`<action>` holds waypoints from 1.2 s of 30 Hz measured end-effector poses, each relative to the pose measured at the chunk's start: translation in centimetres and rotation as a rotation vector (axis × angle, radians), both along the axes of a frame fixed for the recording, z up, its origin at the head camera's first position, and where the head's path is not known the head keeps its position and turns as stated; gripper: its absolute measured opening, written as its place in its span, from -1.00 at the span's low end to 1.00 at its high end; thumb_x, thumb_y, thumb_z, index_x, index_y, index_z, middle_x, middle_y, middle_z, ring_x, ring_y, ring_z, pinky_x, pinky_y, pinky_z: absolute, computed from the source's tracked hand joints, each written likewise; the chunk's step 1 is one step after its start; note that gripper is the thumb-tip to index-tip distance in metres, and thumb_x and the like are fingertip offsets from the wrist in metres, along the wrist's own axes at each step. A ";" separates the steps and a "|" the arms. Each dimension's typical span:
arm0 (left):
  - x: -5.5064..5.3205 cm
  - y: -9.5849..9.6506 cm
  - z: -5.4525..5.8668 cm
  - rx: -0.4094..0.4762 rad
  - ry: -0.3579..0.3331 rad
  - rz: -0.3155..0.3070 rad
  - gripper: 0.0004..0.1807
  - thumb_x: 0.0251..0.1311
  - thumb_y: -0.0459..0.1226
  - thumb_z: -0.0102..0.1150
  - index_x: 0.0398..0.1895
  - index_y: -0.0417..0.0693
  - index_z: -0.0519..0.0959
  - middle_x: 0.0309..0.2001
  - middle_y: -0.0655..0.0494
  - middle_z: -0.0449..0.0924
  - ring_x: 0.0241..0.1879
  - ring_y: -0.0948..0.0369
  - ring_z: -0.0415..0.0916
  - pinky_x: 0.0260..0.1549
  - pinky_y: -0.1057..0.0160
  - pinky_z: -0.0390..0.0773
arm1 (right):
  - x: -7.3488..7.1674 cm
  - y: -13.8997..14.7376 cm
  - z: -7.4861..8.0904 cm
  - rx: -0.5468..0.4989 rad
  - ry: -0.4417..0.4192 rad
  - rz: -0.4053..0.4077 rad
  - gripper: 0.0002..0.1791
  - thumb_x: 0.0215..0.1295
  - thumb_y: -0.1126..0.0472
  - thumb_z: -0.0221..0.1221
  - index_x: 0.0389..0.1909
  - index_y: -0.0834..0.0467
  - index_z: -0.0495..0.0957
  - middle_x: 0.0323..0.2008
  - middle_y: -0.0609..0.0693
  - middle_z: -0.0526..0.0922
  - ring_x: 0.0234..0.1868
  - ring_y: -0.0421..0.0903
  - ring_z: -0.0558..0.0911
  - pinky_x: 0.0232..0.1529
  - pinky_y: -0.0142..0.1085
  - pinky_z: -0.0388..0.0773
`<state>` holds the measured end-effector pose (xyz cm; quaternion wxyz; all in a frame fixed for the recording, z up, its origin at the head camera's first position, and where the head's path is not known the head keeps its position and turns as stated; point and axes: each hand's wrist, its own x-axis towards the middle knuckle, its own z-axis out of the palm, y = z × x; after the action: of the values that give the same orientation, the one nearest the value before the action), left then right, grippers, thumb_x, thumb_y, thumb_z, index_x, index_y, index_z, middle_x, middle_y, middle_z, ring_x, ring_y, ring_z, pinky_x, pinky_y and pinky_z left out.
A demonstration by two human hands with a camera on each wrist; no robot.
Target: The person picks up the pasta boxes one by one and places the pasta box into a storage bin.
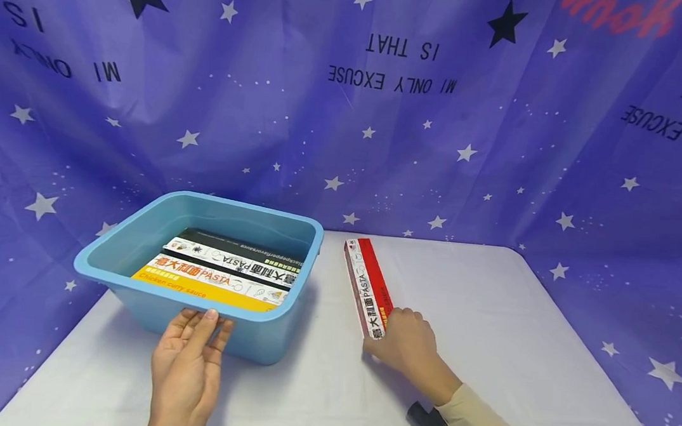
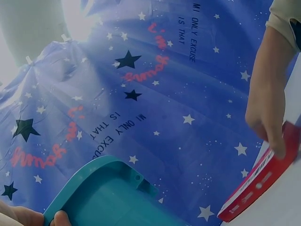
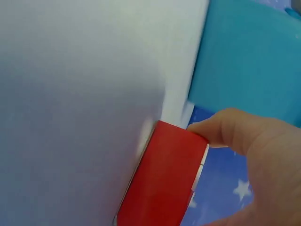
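Observation:
A light-blue plastic basin [image 1: 255,339] stands on the left of the table. My left hand [image 1: 188,365] pinches its near rim, thumb on top and fingers beneath. Inside the basin lie a yellow-and-white pasta box [image 1: 201,275] marked chicken curry sauce and a black-and-white pasta box [image 1: 242,254] behind it. To the right of the basin, my right hand [image 1: 409,343] grips the near end of a red-and-white pasta box [image 1: 366,284]. In the right wrist view, the thumb presses an edge of the red box end [image 3: 162,169]; the other fingers are mostly hidden.
White cloth [image 1: 486,295] covers the table. A purple curtain [image 1: 299,128] with stars and lettering hangs behind and at the sides. Close to the right sleeve [image 1: 475,416] is a small black object [image 1: 425,419], probably the wrist camera or its strap.

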<state>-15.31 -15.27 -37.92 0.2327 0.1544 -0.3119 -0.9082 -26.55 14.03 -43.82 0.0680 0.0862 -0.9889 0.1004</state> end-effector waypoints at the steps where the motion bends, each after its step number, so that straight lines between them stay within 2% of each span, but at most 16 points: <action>1: 0.0 0.0 0.0 -0.004 -0.001 0.000 -0.67 0.23 -0.49 0.21 -0.06 -0.20 0.29 -0.19 0.00 0.38 -0.18 0.17 0.53 -0.07 0.22 0.66 | 0.0 0.6 0.1 -0.011 -0.020 -0.003 -0.52 -0.27 -0.17 0.31 -0.57 0.13 0.39 -0.60 -0.05 0.38 -0.55 -0.06 0.41 -0.64 -0.19 0.40; 4: 0.0 0.0 0.0 -0.017 -0.001 0.000 -0.66 0.23 -0.48 0.22 -0.06 -0.21 0.29 -0.19 -0.01 0.39 -0.17 0.18 0.54 -0.07 0.21 0.66 | 0.0 2.7 0.5 -0.061 -0.087 -0.006 -0.52 -0.29 -0.13 0.36 -0.49 0.13 0.43 -0.56 -0.06 0.42 -0.53 -0.09 0.42 -0.64 -0.22 0.39; 8: 0.1 0.1 0.0 -0.032 -0.010 0.010 -0.66 0.22 -0.47 0.24 -0.06 -0.21 0.30 -0.20 -0.01 0.39 -0.18 0.18 0.54 -0.07 0.21 0.66 | 0.2 5.6 1.0 -0.153 -0.151 -0.021 -0.44 -0.33 -0.06 0.43 -0.28 0.15 0.55 -0.46 -0.08 0.50 -0.45 -0.12 0.46 -0.51 -0.24 0.45; 12: 0.1 0.2 0.1 -0.037 -0.020 0.024 -0.66 0.21 -0.46 0.25 -0.06 -0.22 0.31 -0.20 -0.01 0.39 -0.18 0.18 0.54 -0.08 0.21 0.67 | 0.8 8.3 2.2 -0.229 -0.139 -0.035 -0.24 -0.33 0.00 0.45 0.05 0.18 0.56 -0.26 -0.03 0.62 -0.30 -0.11 0.52 -0.33 -0.21 0.52; 14: 0.1 0.2 0.1 -0.034 -0.023 0.029 -0.65 0.20 -0.47 0.26 -0.06 -0.23 0.32 -0.20 -0.01 0.40 -0.19 0.18 0.54 -0.09 0.21 0.67 | 1.1 9.5 3.1 -0.274 -0.116 -0.058 -0.19 -0.27 0.02 0.45 0.14 0.19 0.52 -0.16 0.04 0.65 -0.23 -0.07 0.55 -0.26 -0.19 0.52; 19: 0.0 0.4 0.2 -0.030 -0.023 0.035 -0.65 0.19 -0.48 0.27 -0.05 -0.24 0.34 -0.20 -0.01 0.42 -0.21 0.17 0.55 -0.11 0.21 0.68 | 1.7 11.9 5.6 -0.437 -0.065 -0.159 -0.23 0.00 -0.07 0.42 0.22 0.19 0.46 0.03 0.17 0.62 -0.05 0.05 0.56 -0.22 -0.22 0.49; 21: 0.0 0.4 0.2 -0.037 -0.023 0.031 -0.65 0.18 -0.48 0.28 -0.05 -0.24 0.34 -0.20 -0.02 0.42 -0.21 0.17 0.55 -0.11 0.22 0.68 | 1.7 12.6 6.3 -0.512 -0.029 -0.196 -0.25 0.07 -0.14 0.40 0.21 0.19 0.47 0.05 0.19 0.61 -0.01 0.07 0.55 -0.24 -0.27 0.51; 25: 0.2 0.1 0.0 -0.043 -0.022 0.026 -0.66 0.19 -0.47 0.27 -0.06 -0.24 0.33 -0.21 -0.01 0.42 -0.20 0.17 0.55 -0.09 0.21 0.67 | 1.3 13.6 7.7 -0.626 0.068 -0.247 -0.30 0.07 -0.20 0.40 0.14 0.16 0.56 -0.02 0.18 0.65 -0.07 -0.02 0.57 -0.37 -0.39 0.58; 28: 0.3 0.0 -0.1 -0.030 -0.013 0.017 -0.69 0.23 -0.49 0.22 -0.08 -0.21 0.32 -0.23 0.01 0.42 -0.20 0.18 0.54 -0.08 0.22 0.67 | 1.0 14.0 8.7 -0.688 0.101 -0.267 -0.34 0.08 -0.18 0.40 0.11 0.14 0.59 -0.03 0.18 0.65 -0.15 -0.13 0.57 -0.42 -0.46 0.59; 34: 0.2 0.0 -0.1 -0.034 0.006 0.005 -0.71 0.25 -0.49 0.19 -0.08 -0.20 0.31 -0.23 0.02 0.39 -0.19 0.19 0.51 -0.06 0.22 0.66 | 0.3 13.1 11.8 -0.922 0.122 -0.307 -0.38 0.11 -0.06 0.42 0.20 0.03 0.56 0.13 0.11 0.58 -0.05 -0.11 0.56 -0.27 -0.55 0.62; 36: 0.2 0.0 0.0 -0.043 0.006 0.004 -0.70 0.25 -0.48 0.20 -0.07 -0.20 0.31 -0.23 0.02 0.40 -0.19 0.19 0.51 -0.06 0.21 0.66 | 0.0 12.0 13.4 -1.050 0.150 -0.278 -0.41 0.09 0.03 0.45 0.18 0.02 0.58 0.14 0.09 0.58 -0.01 -0.08 0.56 -0.24 -0.55 0.61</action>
<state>-15.13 -15.29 -37.96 0.2389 0.1475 -0.3304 -0.9011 -26.56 26.01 -30.46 0.1847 -0.0839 -0.8005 0.5639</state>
